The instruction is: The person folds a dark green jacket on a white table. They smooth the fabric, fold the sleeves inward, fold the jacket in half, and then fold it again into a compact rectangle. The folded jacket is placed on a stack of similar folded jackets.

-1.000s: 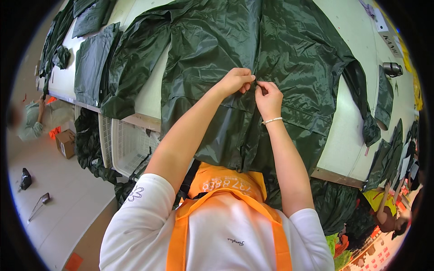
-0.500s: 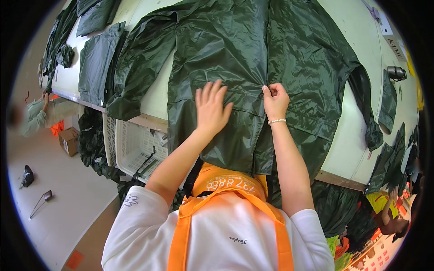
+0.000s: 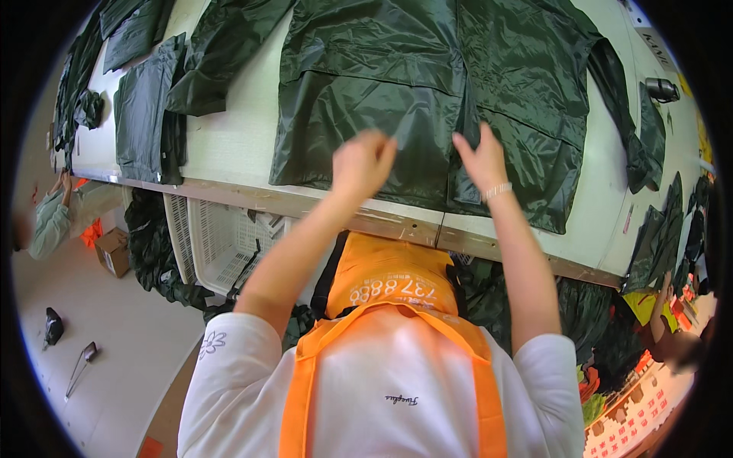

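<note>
A shiny dark green rain jacket (image 3: 366, 107) lies spread on the white table, its front placket running down the middle and its hem close to the table's near edge. Over the left front panel is my left hand (image 3: 363, 162), smeared by motion with its fingers seemingly curled. Whether it touches the cloth I cannot make out. My right hand (image 3: 482, 162) is at the placket's lower part, thumb and forefinger apart, with no cloth visibly pinched between them.
Folded dark green garments (image 3: 145, 114) lie at the table's left. Below the edge stands a white plastic basket (image 3: 221, 240). A dark metallic cup (image 3: 662, 90) is at the far right. A cardboard box (image 3: 113, 252) sits on the floor, and another person's sleeve (image 3: 52, 229) shows at left.
The jacket has shifted away from me, so its hem, which hung over the edge, now lies on the table. My right hand has let go of the placket; my left hand's spread fingers have drawn in.
</note>
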Motion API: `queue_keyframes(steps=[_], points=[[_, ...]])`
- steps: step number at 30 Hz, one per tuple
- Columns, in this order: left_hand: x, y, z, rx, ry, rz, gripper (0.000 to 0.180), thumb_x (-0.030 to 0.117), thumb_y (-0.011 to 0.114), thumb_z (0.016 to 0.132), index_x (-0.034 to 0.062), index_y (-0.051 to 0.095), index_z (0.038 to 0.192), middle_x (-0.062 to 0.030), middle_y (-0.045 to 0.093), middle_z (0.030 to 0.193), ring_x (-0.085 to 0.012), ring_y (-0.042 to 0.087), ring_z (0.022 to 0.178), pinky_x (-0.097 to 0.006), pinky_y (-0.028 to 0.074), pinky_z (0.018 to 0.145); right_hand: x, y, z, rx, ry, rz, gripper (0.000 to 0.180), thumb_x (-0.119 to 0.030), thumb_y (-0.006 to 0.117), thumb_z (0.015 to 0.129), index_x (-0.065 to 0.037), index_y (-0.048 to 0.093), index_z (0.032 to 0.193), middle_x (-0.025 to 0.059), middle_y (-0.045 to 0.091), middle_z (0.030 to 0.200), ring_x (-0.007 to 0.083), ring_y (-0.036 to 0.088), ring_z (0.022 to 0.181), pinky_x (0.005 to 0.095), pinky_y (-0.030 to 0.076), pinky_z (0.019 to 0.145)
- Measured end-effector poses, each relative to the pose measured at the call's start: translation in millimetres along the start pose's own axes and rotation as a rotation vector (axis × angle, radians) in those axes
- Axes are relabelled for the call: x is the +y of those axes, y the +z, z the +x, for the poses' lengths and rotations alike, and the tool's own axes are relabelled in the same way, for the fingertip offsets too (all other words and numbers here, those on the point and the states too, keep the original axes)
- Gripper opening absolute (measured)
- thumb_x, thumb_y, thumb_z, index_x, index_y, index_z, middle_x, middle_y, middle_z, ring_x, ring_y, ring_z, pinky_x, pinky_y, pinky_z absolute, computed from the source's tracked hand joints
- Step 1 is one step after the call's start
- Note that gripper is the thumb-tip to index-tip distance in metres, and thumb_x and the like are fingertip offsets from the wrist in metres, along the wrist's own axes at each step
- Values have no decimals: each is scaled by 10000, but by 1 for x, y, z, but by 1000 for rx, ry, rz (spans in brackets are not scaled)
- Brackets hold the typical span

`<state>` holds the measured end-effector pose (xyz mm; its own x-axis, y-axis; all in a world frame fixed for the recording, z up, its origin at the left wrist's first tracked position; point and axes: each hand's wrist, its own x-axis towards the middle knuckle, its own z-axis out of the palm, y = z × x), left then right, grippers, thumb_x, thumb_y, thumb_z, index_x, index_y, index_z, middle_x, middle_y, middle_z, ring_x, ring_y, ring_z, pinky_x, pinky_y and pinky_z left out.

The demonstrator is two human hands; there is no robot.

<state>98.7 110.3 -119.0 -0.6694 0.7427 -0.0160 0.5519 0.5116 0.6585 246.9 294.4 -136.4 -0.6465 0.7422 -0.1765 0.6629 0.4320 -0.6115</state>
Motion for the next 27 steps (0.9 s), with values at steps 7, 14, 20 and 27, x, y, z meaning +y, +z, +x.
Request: queue_keyframes(steps=[7, 14, 20, 27], points=[[15, 34, -76, -499, -1064, -1247, 471, 369, 600, 902, -22, 545, 1158, -147, 646, 1054, -200, 630, 954, -295, 482, 853, 27, 5, -118, 35, 307, 648, 285, -213, 621, 897, 63, 579, 957, 96, 659, 803, 115, 608, 709, 269, 480, 670], [33, 47, -58, -344, -1254, -1547, 413, 262, 716, 829, 1, 531, 1091, -148, 557, 1141, -220, 560, 1001, -297, 470, 872, 33, -1, -120, 157, 190, 532, 226, -188, 601, 914, 18, 615, 825, 41, 592, 692, 81, 503, 603, 232, 423, 582], [54, 58, -56, -326, -1060, -1461, 260, 173, 751, 793, 32, 583, 934, -67, 605, 937, -158, 570, 770, -282, 511, 710, -22, -25, -111, 354, -53, 498, 137, -40, 658, 818, 2, 670, 948, 65, 597, 777, 137, 549, 626, 255, 455, 588], [88, 19, -56, -114, -763, -1285, 276, 153, 741, 798, 4, 615, 993, -44, 634, 911, -132, 604, 790, -266, 522, 667, -42, -16, -111, 419, -398, 133, 195, 3, 683, 728, -53, 691, 915, 62, 603, 823, 231, 587, 750, 321, 484, 636]])
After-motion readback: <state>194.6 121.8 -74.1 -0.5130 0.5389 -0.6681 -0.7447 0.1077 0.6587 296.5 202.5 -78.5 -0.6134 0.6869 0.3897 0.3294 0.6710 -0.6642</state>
